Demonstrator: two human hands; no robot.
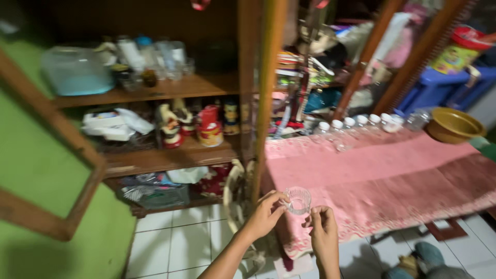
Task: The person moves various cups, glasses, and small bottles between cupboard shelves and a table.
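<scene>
Low centre: left hand (266,213) pinching a small clear glass cup (298,200), right hand (324,227) curled, touching its rim. Pink-clothed table (382,175) right, open wooden cabinet (155,88) upper left.

Small clear ribbed glass cup (298,200), glossy, pink woven matt tablecloth (382,170), brown wooden shelf cabinet (170,88), smooth glossy white floor tiles (175,243)

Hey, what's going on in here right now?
A person stands by an open wooden cupboard, holding a small clear glass cup at its rim with the left hand. The right hand is just beside the cup, fingers pinched, though contact is hard to tell. Behind the cup is a table with a pink cloth, carrying a row of clear white-capped bottles and a brown bowl.
</scene>
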